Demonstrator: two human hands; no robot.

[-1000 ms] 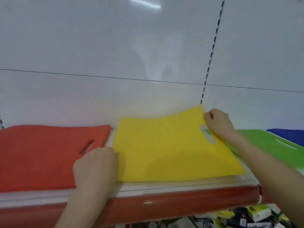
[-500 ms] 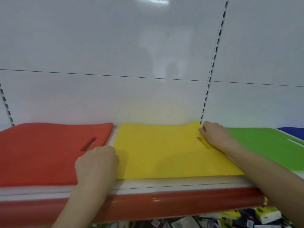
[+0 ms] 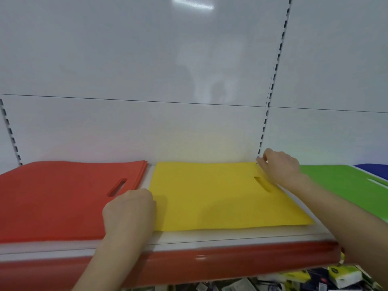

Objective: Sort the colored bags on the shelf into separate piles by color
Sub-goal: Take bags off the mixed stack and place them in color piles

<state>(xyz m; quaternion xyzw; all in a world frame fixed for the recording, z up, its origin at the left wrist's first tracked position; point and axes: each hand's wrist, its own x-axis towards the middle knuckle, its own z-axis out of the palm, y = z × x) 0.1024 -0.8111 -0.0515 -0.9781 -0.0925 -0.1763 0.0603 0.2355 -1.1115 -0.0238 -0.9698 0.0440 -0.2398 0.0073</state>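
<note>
Yellow bag (image 3: 220, 198) now flat on shelf (image 3: 231, 237), between red pile (image 3: 52, 196) and green pile (image 3: 340, 185). Right hand (image 3: 281, 166) pinches far corner; left hand (image 3: 130, 211) on near edge, grip hidden. Bag light, floppy: hold by edges.

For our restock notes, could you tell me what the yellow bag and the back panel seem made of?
Yellow bag: likely non-woven fabric, matte, thin and flat, with a cut handle slot. Back panel: probably painted metal, glossy, showing a bright light reflection.
</note>
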